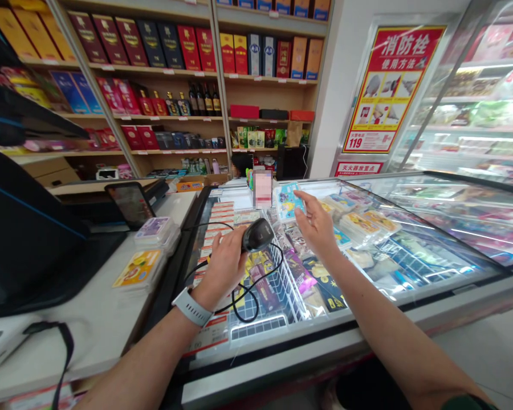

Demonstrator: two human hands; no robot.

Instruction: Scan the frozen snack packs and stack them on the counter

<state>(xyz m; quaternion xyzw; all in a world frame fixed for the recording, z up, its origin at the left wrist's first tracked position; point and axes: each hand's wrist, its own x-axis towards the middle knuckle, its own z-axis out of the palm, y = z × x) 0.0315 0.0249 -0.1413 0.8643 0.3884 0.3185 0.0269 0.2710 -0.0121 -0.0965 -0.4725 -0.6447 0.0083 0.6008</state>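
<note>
My left hand [223, 261], with a pale watch band on its wrist, is closed around the handle of a black barcode scanner [257, 234]. The scanner's head points toward the far side, and its black cable [256, 307] loops over the freezer's glass top. Just right of the scanner, my right hand [318, 225] grips the right edge of a flat light-blue printed pack [287, 204], thumb and fingers at its side. Near that hand, clear-wrapped packs with orange faces [359, 223] lie in stacks on the glass.
A glass-topped freezer [414, 285] holds wire baskets of packaged goods. On the white counter [98, 336] at left lie an orange pack stack [139, 269], a purple pack stack [154, 229] and a propped phone-like screen [129, 204]. A dark terminal [21, 228] stands beside them.
</note>
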